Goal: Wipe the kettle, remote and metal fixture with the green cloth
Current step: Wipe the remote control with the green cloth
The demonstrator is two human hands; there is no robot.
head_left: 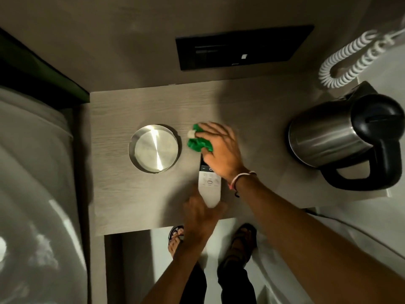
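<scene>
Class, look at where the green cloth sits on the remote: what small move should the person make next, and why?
Probably draw the right hand and green cloth back along the remote toward its near end. The cloth covers only the far end; the white button section is still bare, and the left hand steadies the near end on the table.

The cloth (199, 144) is bright green. The remote (209, 186) is white with a black upper part. The kettle (328, 137) is brushed silver steel with a black lid and handle. The round metal fixture (156, 148) is silver. The table (122, 119) shows pale grey wood grain.
</scene>
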